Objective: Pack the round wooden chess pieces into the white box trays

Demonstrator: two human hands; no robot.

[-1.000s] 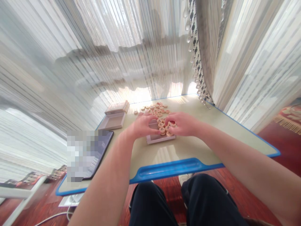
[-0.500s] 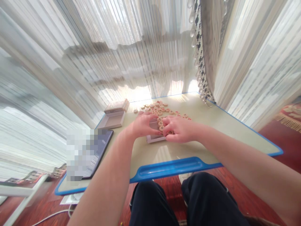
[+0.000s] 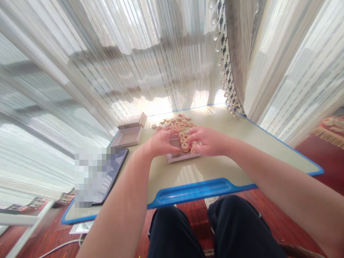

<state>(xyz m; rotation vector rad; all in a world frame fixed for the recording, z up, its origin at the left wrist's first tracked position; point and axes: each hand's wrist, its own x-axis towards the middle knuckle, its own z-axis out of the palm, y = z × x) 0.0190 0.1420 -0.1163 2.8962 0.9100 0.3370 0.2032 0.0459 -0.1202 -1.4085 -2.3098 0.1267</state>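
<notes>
A shallow pale box [image 3: 177, 157] lies on the table in front of me, with round wooden Chinese chess pieces [image 3: 184, 146] stacked in a row inside it. My left hand [image 3: 163, 141] reaches over the box's left side, thumb and fingers spread apart with nothing seen between them. Over the right part, my right hand [image 3: 208, 141] has its fingers curled around a chess piece [image 3: 194, 148]; the fingers partly cover it. Beyond the hands lies a loose heap of more pieces [image 3: 181, 123], some with red marks.
The table [image 3: 268, 154] has a blue rim and a moulded blue tray [image 3: 193, 191] at the near edge. At left are a tablet [image 3: 113, 179], an open shallow box part [image 3: 129, 137] and a patterned box [image 3: 131, 120]. Sheer curtains [image 3: 161, 71] hang close behind.
My right hand has shifted slightly up and right, its fingers loosening a little, so more pieces and the box's near right edge show. My left hand stays nearly in place.
</notes>
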